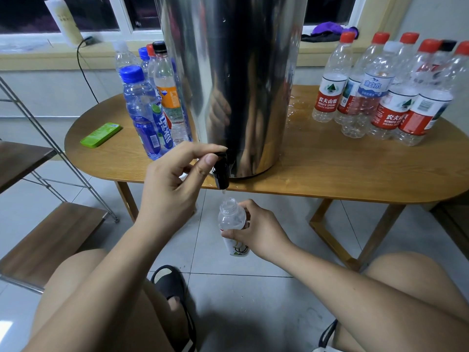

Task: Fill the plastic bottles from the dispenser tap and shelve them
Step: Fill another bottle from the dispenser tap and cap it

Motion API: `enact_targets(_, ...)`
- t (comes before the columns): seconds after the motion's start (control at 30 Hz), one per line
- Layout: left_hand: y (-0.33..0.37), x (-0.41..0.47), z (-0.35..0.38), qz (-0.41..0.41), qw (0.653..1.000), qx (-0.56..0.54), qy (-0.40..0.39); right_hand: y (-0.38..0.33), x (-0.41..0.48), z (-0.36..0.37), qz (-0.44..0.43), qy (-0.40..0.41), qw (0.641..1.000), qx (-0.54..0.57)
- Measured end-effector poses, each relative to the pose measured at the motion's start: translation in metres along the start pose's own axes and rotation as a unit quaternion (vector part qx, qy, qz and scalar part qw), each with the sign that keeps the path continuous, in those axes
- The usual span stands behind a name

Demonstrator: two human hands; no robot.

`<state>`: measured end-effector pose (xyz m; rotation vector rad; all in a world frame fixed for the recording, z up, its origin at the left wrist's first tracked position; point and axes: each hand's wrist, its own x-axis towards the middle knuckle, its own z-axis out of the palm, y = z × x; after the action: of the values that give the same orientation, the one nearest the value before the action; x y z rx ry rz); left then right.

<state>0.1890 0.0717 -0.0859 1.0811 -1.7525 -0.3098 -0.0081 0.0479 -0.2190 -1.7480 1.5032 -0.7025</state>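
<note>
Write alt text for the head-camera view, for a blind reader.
A person's left hand pinches the black tap of a tall steel dispenser while the right hand holds an uncapped clear plastic bottle beneath it. Capped bottles stand on the oval wooden table.

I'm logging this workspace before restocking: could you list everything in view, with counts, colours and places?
dispenser: one, steel, mid-table.
tap: one, black, at the dispenser's base, over the table edge.
open bottle: one, clear, white label, under the tap.
left bottles: about five, caps blue, red, black, white; left of the dispenser.
right bottles: about seven, mostly red caps; table's right.
green case: one, flat, table's left.
table: one, wooden.
shelf rack: one, metal with brown boards, far left.
purple cloth: one, windowsill.
slipper: one, black, floor.
left hand: pinches the tap.
right hand: grips the open bottle.
</note>
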Motion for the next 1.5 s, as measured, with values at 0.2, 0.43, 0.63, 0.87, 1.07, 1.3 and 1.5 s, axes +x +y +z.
enact_targets(0.2, -0.001, 0.0, 0.0, 0.0, 1.0, 0.0, 0.002, 0.001, 0.0, 0.0, 0.0, 0.001, 1.0, 0.001)
enact_targets(0.43, -0.001, 0.0, 0.0, -0.004, 1.0, 0.001, 0.003, 0.001, 0.001, 0.001, -0.001, 0.0, 1.0, -0.004)
enact_targets(0.63, 0.002, 0.001, 0.002, -0.01, 1.0, -0.006, 0.012, 0.002, 0.001, 0.002, 0.0, 0.001, 1.0, -0.003)
enact_targets(0.87, -0.002, 0.004, 0.003, -0.02, 1.0, -0.014, -0.006, 0.003, 0.002, 0.003, -0.005, 0.007, 1.0, -0.004)
enact_targets(1.07, -0.027, 0.006, -0.012, -0.075, 0.997, -0.005, 0.003, 0.004, 0.002, 0.004, 0.002, 0.019, 1.0, 0.019)
enact_targets(1.3, -0.085, 0.012, -0.027, -0.158, 0.967, 0.184, -0.077, 0.004, -0.001, 0.0, -0.002, 0.02, 0.999, 0.035)
enact_targets(1.5, -0.108, 0.008, -0.015, -0.159, 0.944, 0.26, -0.128, 0.0, -0.01, -0.007, -0.007, 0.014, 0.999, 0.039)
